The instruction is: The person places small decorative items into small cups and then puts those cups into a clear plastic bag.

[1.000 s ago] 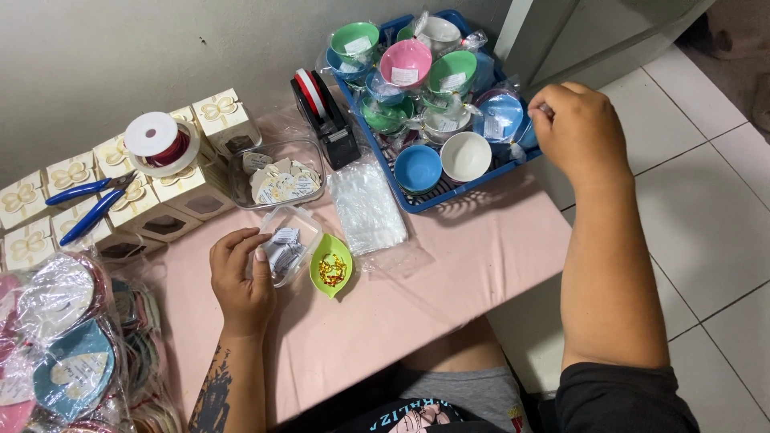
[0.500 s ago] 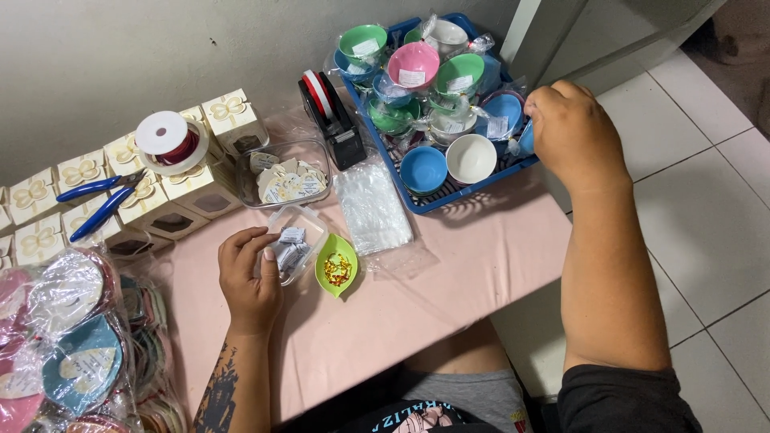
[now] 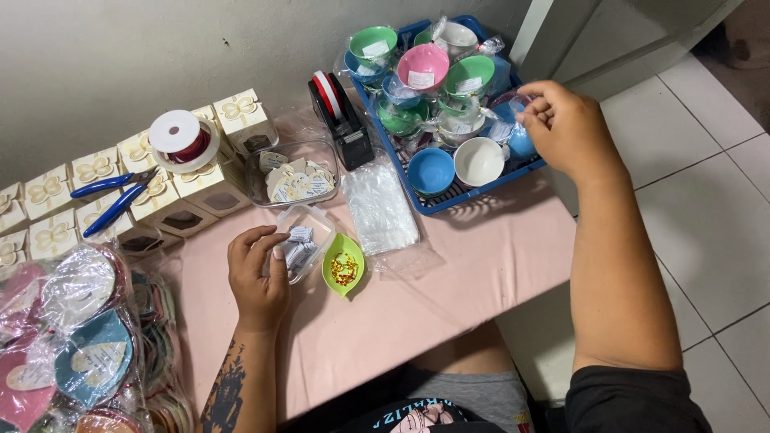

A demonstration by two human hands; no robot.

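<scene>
- Right hand (image 3: pixel 565 128) has moved since a sec ago: was hovering as a loose fist just off the blue basket's (image 3: pixel 449 202) right edge, now reaches in over that corner w/ fingers curled down among the wrapped small bowls (image 3: pixel 423 66).
- Its grip: fingertips pressed together around sthg clear and crinkly by the blue bowl at the basket's right side; can't tell exactly what's pinched.
- Reads as a pick from the basket now under way, not finished.
- Left hand (image 3: pixel 258 277) barely shifted: stays on the pink table (image 3: pixel 449 297), well left of the basket, fingers half curled and touching the small clear box (image 3: pixel 303 240) of little packets. Grip is loose, not closed on anything I can see.
- Green leaf-shaped dish (image 3: pixel 344 271) w/ tiny gold bits sits just right of that hand, between it and the basket.
- Flat clear bags (image 3: pixel 381 210) lie just left of the basket's near corner; tape dispenser (image 3: pixel 341 120) stands against its left side.
- Farther left: cream gift boxes (image 3: pixel 152 188), ribbon spool (image 3: pixel 180 138) and blue pliers (image 3: pixel 116 196) on top.
</scene>
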